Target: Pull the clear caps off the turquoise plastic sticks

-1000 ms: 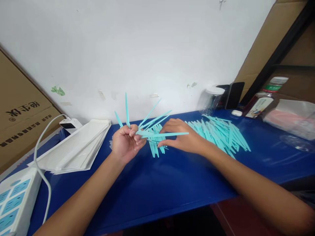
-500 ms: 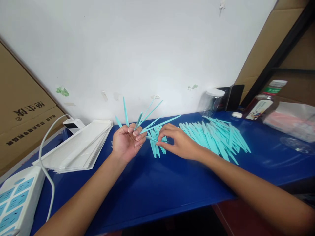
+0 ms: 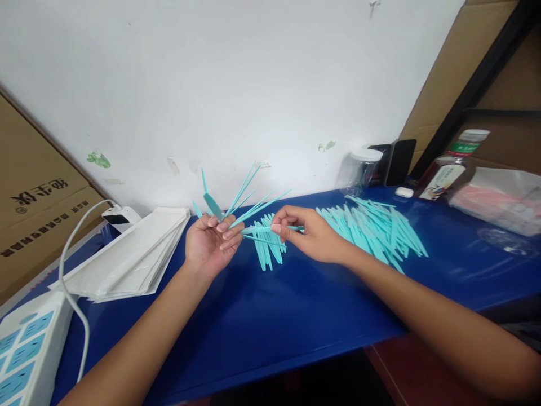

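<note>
Palm up, my left hand (image 3: 209, 245) is closed around several thin turquoise sticks, which fan out between its fingers; one shows a broad flat blade (image 3: 212, 206). My right hand (image 3: 310, 232) pinches another turquoise stick (image 3: 258, 229) between thumb and fingertips, its far end reaching the fingers of my left hand. A small group of the same sticks (image 3: 265, 256) lies on the blue table (image 3: 253, 321) beneath and between my hands. To the right, partly behind my right hand, spreads a larger heap of turquoise sticks (image 3: 372, 231).
White flat sleeves (image 3: 127, 256) lie stacked at left, by a power strip (image 3: 29, 344) with a white cable (image 3: 63, 270). A clear jar (image 3: 361, 172), a dark bottle (image 3: 450, 166) and a plastic bag (image 3: 499, 200) stand at right. A white wall (image 3: 253, 84) closes the back.
My right hand has raised its stick slightly, and the stick now lies level against the left hand's fingers. The sticks in my left hand have tilted leftward. The view has shifted a little.
</note>
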A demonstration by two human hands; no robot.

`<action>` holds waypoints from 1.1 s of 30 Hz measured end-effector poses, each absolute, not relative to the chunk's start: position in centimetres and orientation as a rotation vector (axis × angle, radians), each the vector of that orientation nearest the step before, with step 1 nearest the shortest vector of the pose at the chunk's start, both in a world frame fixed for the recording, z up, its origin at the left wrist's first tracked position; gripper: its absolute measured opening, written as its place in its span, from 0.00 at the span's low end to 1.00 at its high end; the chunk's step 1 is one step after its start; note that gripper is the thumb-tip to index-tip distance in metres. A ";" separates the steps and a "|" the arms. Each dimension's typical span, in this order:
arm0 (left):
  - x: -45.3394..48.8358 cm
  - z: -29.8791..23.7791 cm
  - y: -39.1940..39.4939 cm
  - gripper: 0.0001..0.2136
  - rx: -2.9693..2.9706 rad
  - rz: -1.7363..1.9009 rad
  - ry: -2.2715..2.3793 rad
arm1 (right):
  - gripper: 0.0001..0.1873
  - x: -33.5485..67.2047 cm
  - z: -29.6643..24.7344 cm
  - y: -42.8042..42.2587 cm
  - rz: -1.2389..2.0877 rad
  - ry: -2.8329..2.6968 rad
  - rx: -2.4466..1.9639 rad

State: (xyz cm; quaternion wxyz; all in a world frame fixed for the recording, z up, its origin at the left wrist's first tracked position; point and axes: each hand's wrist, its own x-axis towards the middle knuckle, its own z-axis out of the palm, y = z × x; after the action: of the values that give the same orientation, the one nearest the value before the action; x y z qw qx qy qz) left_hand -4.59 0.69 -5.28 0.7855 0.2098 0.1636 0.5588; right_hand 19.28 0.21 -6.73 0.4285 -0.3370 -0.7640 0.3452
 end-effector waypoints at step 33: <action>-5.6 -4.4 0.5 0.17 0.462 1.225 0.295 | 0.09 19.2 -6.4 0.0 0.895 -1.868 -0.816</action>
State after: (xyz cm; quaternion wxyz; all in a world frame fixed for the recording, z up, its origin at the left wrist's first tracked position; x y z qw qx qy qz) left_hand -5.63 0.51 -4.40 0.7833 0.2139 0.1365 0.5674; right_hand 19.20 -0.01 -6.40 0.4421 -0.3287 -0.7527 0.3606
